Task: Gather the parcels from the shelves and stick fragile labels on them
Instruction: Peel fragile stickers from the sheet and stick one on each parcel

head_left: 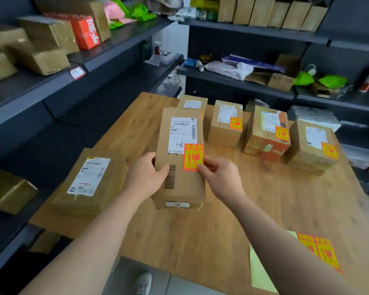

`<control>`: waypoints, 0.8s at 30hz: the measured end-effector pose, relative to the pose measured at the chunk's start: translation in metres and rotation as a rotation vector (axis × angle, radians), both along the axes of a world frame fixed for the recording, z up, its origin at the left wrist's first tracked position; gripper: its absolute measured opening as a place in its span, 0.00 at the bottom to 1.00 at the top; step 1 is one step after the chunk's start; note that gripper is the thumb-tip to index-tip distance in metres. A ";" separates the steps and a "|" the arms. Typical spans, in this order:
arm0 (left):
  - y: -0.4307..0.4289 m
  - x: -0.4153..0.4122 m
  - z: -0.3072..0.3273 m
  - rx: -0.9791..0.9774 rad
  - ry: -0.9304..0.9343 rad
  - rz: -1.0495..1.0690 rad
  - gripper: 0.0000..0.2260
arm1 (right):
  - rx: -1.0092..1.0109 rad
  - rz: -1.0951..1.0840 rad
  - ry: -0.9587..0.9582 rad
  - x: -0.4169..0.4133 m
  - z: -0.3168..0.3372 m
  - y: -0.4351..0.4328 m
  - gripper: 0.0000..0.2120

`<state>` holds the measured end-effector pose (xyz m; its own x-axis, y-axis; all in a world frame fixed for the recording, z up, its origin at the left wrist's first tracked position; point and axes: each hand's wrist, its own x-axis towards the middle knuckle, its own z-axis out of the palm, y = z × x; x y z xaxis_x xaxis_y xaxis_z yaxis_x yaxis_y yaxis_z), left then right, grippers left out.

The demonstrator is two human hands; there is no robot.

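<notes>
Our left hand (145, 175) grips the long parcel (179, 184), fingers hidden behind its side, while our right hand (222, 177) pinches the fragile label (193, 156), fingertips blurred.

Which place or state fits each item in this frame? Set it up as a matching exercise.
1. long parcel
2. flat parcel
3. sticker sheet
4. red box

A. upper left shelf
B. near right corner of table
C. gripped by left hand, right hand pinching fragile label on it
D. left edge of table, no fragile label

Pairs: 1-C, 2-D, 3-B, 4-A
</notes>
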<state>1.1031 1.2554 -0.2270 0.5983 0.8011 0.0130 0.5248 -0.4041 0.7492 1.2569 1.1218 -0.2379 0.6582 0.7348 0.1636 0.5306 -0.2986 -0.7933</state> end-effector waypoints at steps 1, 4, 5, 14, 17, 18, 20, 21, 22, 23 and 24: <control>0.013 0.001 0.007 0.014 -0.001 0.007 0.06 | 0.013 0.011 -0.010 0.003 0.007 0.015 0.08; 0.060 0.008 0.024 0.055 0.008 0.023 0.06 | -0.002 0.034 -0.022 0.012 0.024 0.065 0.08; 0.077 0.010 0.028 0.062 0.011 0.025 0.06 | -0.009 0.032 -0.024 0.016 0.028 0.083 0.08; 0.232 0.052 0.035 0.061 0.070 -0.092 0.11 | -0.068 -0.052 0.014 0.046 0.033 0.226 0.09; 0.269 0.070 0.023 0.010 0.090 -0.117 0.12 | -0.132 -0.083 0.026 0.059 0.022 0.261 0.11; 0.280 0.075 0.019 0.006 0.104 -0.121 0.11 | -0.165 -0.093 0.013 0.063 0.019 0.272 0.11; 0.299 0.085 0.009 0.006 0.129 -0.126 0.11 | -0.221 -0.098 -0.007 0.071 0.010 0.292 0.11; 0.308 0.091 0.005 -0.004 0.135 -0.127 0.10 | -0.237 -0.101 -0.002 0.076 0.005 0.302 0.11; 0.317 0.096 0.001 -0.019 0.141 -0.127 0.09 | -0.250 -0.105 0.010 0.080 0.000 0.311 0.11; 0.325 0.102 -0.004 -0.034 0.147 -0.126 0.09 | -0.264 -0.110 0.020 0.084 -0.004 0.319 0.12; 0.332 0.108 -0.008 -0.045 0.153 -0.125 0.08 | -0.276 -0.115 0.023 0.088 -0.009 0.326 0.12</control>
